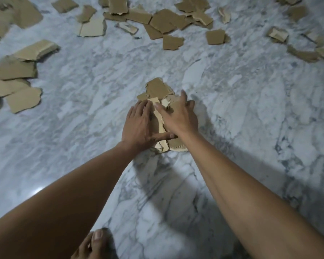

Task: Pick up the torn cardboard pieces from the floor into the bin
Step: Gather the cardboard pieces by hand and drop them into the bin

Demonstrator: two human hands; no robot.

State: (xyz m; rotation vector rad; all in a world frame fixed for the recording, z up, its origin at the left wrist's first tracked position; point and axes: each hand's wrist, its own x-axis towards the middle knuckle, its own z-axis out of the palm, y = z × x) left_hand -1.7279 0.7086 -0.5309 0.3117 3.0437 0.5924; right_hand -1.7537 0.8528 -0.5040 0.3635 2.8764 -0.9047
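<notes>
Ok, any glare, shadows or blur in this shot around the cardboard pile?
Head view: dim, flat light; one small glare spot on the marble floor at lower left; soft arm shadows near the cardboard pile; the left hand and right hand on it are fairly sharp; scattered pieces toward the edges look softer and stretched by the wide lens.

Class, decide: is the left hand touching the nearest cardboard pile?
Touching. The head view shows the left hand lying flat on the cardboard pile, its fingers over the top pieces.
</notes>
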